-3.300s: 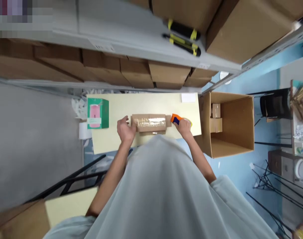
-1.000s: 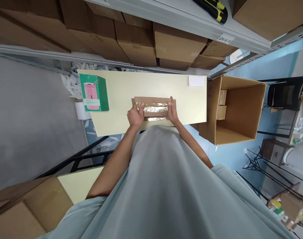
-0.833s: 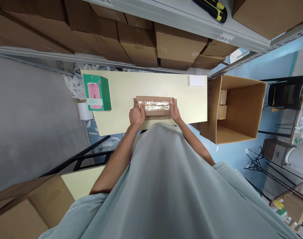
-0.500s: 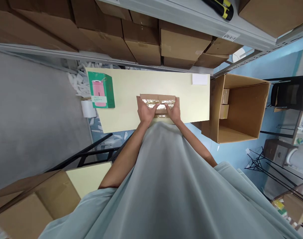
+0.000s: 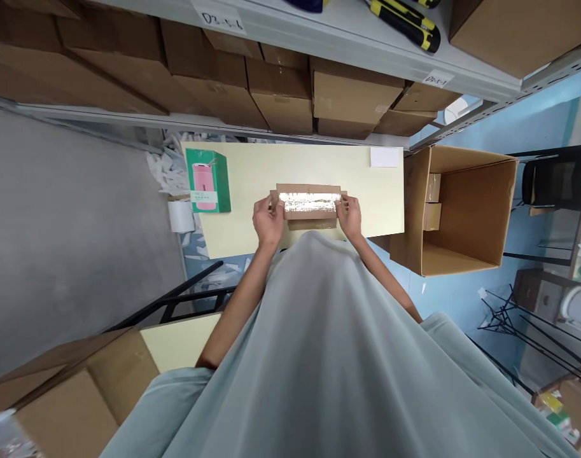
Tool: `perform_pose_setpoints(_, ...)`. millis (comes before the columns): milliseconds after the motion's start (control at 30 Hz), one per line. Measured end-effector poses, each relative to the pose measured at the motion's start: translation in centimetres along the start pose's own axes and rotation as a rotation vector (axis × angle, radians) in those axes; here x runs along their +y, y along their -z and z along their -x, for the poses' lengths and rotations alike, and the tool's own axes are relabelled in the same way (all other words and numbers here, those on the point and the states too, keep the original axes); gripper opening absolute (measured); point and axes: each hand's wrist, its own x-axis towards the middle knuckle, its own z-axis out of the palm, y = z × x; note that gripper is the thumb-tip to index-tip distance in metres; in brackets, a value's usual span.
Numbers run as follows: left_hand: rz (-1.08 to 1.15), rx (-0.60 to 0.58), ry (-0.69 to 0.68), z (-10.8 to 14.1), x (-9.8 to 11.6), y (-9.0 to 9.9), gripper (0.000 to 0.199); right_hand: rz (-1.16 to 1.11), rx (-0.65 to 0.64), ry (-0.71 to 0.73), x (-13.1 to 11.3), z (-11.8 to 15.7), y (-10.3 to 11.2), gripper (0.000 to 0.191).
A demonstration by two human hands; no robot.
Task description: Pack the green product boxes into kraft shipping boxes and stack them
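A small brown cardboard box [image 5: 310, 215] lies on the pale yellow table in front of me, with a strip of shiny clear tape [image 5: 310, 201] along its upper face. At its left end, my left hand [image 5: 268, 220] has its fingers closed on the edge and flap, thumb on the near face. My right hand [image 5: 350, 217] pinches the opposite end in the same way. Fingertips behind the ends are partly hidden. To the left stands a green box [image 5: 220, 184] with a pink bottle-like item pictured on it.
The table [image 5: 252, 166] also bears a white paper slip [image 5: 384, 157]. A large open carton [image 5: 466, 261] with small boxes inside stands right of it. Beyond the far edge, a metal shelf [image 5: 290, 22] holds cartons and yellow-black tools [image 5: 407, 25]. A white roll [image 5: 181, 217] is at left.
Both hands have slid outward from the middle of the tape to the two ends of the box. The view has shifted slightly, showing more of the shelf.
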Motion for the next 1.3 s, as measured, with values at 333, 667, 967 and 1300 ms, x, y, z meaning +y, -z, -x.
perform_pose_setpoints(333,0.260,0.124,-0.058,0.5,2.6,3.2,0.028,-0.214,0.187,0.214,-0.1,-0.2,2.2,0.048)
perform_pose_setpoints(667,0.212,-0.167,0.105,2.1,-3.6,0.8,0.052,-0.149,-0.028,0.096,3.1,1.4,-0.5,0.048)
perform_pose_setpoints(967,0.239,-0.136,0.203,-0.3,-4.5,0.6,0.069,-0.206,-0.004,0.000,4.3,-2.5,-1.3,0.052)
perform_pose_setpoints(1300,0.418,-0.062,0.156,-1.3,0.2,1.8,0.058,-0.446,-0.007,-0.010,0.0,-2.7,-0.1,0.061)
